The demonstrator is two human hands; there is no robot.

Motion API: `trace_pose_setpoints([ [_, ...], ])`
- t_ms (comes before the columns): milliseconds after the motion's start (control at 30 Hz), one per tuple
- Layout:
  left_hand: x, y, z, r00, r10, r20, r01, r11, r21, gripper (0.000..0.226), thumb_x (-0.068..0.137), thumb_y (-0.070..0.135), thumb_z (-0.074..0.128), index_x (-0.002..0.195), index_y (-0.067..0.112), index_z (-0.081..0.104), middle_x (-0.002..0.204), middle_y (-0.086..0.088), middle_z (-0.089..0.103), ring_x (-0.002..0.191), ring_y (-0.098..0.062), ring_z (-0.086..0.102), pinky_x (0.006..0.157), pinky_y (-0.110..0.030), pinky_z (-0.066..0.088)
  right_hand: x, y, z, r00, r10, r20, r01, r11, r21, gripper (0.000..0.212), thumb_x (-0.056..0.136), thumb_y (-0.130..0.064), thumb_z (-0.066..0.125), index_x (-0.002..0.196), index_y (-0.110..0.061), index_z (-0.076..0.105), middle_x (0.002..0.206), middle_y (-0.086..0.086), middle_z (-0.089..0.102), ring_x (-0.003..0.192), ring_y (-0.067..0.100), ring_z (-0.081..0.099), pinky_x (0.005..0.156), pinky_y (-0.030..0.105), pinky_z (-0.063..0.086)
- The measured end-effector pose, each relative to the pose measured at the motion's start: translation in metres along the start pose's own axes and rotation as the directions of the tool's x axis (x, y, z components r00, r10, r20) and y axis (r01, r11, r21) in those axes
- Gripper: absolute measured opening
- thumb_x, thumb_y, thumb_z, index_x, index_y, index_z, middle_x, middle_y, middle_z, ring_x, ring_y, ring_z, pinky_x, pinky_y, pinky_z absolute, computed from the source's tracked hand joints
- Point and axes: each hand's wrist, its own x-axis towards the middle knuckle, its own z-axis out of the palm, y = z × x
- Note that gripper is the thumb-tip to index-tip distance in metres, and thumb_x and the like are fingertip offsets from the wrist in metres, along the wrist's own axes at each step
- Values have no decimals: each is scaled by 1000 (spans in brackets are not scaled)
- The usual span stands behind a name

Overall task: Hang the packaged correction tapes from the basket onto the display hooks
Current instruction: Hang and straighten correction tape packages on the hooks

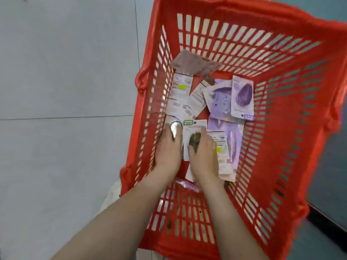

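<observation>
A red plastic basket (244,7) stands on the floor below me, with several packaged correction tapes lying loose on its bottom. Some show purple fronts (242,96), others white printed backs (181,87). Both my hands reach into the near left part of the basket. My left hand (167,152) grips a package whose shiny blister (175,129) shows between the fingers. My right hand (205,156) pinches a white package with a green label and a dark tape (194,136) between thumb and fingers. No display hooks are in view.
A torn brown piece of card (193,62) lies at the basket's far end. Grey floor tiles (65,72) spread to the left. A dark panel or wall (330,184) runs along the right. Something pale (112,194) shows under the basket's near left corner.
</observation>
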Motion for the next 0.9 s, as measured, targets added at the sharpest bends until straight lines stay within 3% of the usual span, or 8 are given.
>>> trace_pose_setpoints([
  [100,14,5,8,999,30,35,-36,982,187,53,79,23,51,131,16,52,111,-18,60,87,-28,60,73,-32,48,18,-6,22,994,22,-108,-40,985,-171,70,91,-26,57,149,-7,24,138,16,42,123,32,38,100,39,34],
  [167,16,8,5,999,22,33,-30,965,261,55,74,29,43,124,16,61,96,-15,64,77,-25,61,63,-29,49,20,-7,29,989,44,-138,-65,986,-156,66,91,-21,57,148,-7,26,133,16,42,118,31,37,96,39,36],
  [267,14,9,6,998,54,-11,-49,955,293,64,62,25,76,124,17,62,89,-11,64,71,-22,60,58,-26,48,17,-4,27,987,64,-146,-63,998,10,64,89,-12,58,147,-14,31,133,13,41,120,28,32,101,39,34],
  [433,-13,20,-7,998,18,-61,-7,987,162,72,55,10,84,124,7,61,94,-14,65,78,-23,65,66,-26,52,-13,-4,1,982,29,-185,33,946,322,69,86,-1,62,146,-24,37,132,7,41,123,19,33,100,17,22],
  [600,-57,30,-39,995,53,-90,-50,998,37,77,48,-2,82,121,0,58,97,-18,63,74,-30,62,67,-35,53,-48,-21,-48,953,139,-269,52,800,598,79,83,6,62,132,-48,33,132,5,39,117,6,47,102,27,41],
  [700,-83,46,-81,995,93,-31,-94,995,-46,98,41,5,89,129,2,46,105,-20,60,90,-36,61,78,-43,54,-74,-39,-89,939,168,-299,77,746,661,78,80,10,63,138,-36,39,125,9,40,113,3,49,101,26,43],
  [800,-110,66,-145,988,152,32,-147,982,-116,96,67,4,79,147,5,26,133,-26,44,133,-45,35,111,-52,31,-113,-66,-144,930,172,-324,92,746,659,74,82,10,63,145,-20,38,120,10,40,96,-14,48,86,2,36],
  [900,-144,85,-233,981,190,-31,-190,927,-324,65,91,4,53,149,6,24,134,-21,36,122,-38,44,101,-44,42,-163,-99,-210,921,159,-355,119,754,647,70,85,2,65,140,-32,38,121,10,44,95,-10,51,85,-1,34],
])
